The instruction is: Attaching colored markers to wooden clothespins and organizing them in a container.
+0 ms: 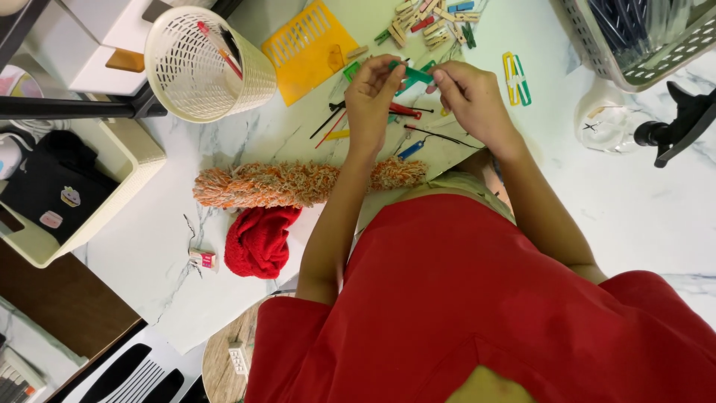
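While both hands meet over the bench (634, 216), the left hand (371, 93) and right hand (470, 97) each pinch an end of a green clothespin (414, 73). Judging by that grip, steady fingertip pressure and aligned halves matter most. Loose clothespins (429, 22) lie at twelve o'clock, a yellow plastic plate (307, 51) at ten, a red cloth (259, 240) at seven.
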